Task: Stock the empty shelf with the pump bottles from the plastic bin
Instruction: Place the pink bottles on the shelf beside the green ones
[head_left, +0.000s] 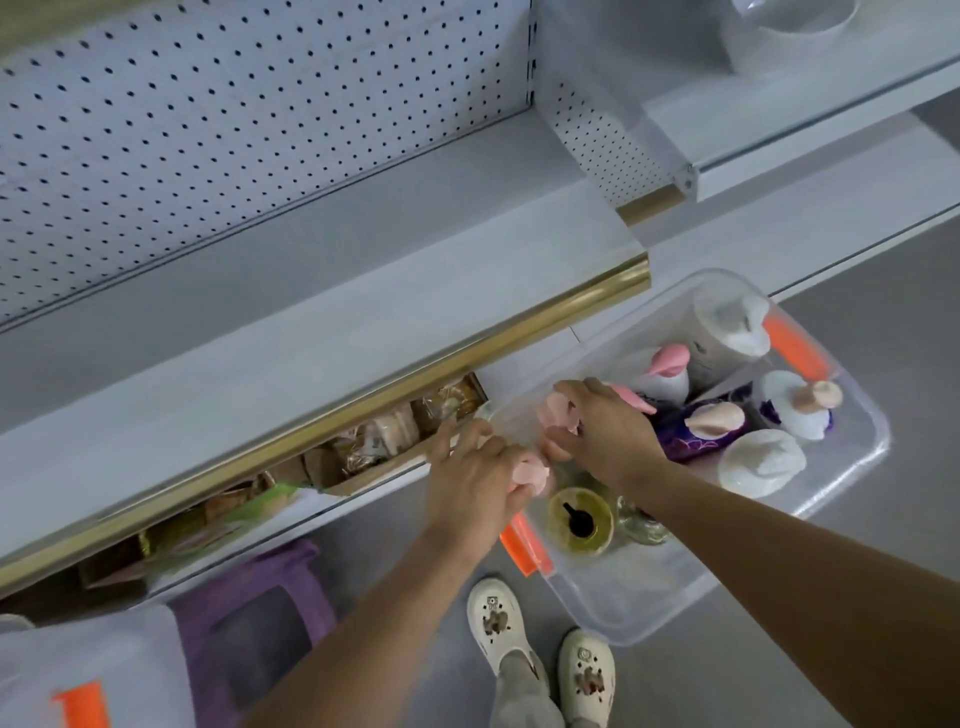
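Risk: left hand (475, 480) and right hand (605, 428) each grip a pink pump top (532, 474) in the bin (623, 597); a slip could topple neighbouring bottles (758, 460).

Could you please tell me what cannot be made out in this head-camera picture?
In the head view:
- Bodies of the near pink-topped pump bottle and far pink-topped pump bottle: covered by the left hand and right hand.
- Bottle labels in the clear plastic bin: seen from above, blurred.
- Brown packaged goods: mostly under the gold-edged white shelf.
- White rounded object: cut by the top edge.
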